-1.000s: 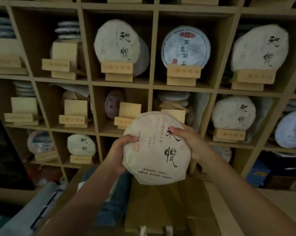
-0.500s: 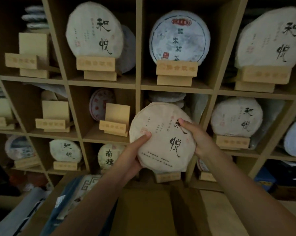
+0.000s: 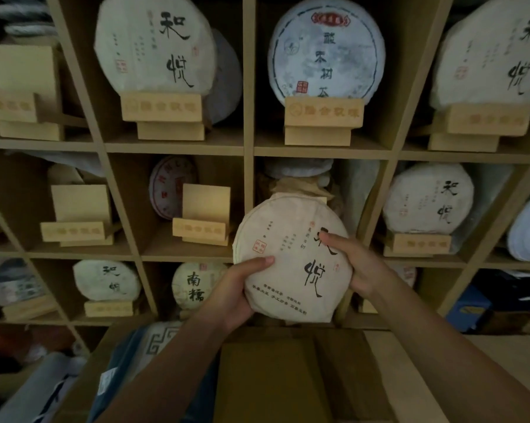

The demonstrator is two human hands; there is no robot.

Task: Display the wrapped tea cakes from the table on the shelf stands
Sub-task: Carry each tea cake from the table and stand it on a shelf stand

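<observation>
The wrapped tea cake [image 3: 291,261] is a round disc in cream paper with black brush characters and two small red seals. It is held upright in front of the wooden shelf [image 3: 248,148], before the middle-row compartment right of the centre post. The left hand [image 3: 236,296] grips its lower left edge, thumb pressed on the front face and fingers behind. The right hand [image 3: 353,264] grips the right edge in the same way, thumb on the front over the upper character. Both hands are closed on the cake.

Behind its top, in that compartment, some wrapped cakes lie stacked flat [image 3: 299,170]; their number I cannot tell.

Three empty wooden stands are in view: one in the compartment just left [image 3: 201,222], one further left [image 3: 77,222], and one at the upper left [image 3: 22,93]. At the left edge a part of another stand shows.

Six cakes stand fully visible on stands: three in the top row, namely white [image 3: 155,44], blue-white [image 3: 326,50] and white [image 3: 495,56]; one in the middle row right [image 3: 427,198]; and two in the bottom row [image 3: 106,280] [image 3: 196,283]. A cake with red print [image 3: 170,186] leans behind the nearest empty stand.

Below the hands is a brown cardboard surface [image 3: 276,377], and left of it is a blue package with a white key pattern [image 3: 154,343].
</observation>
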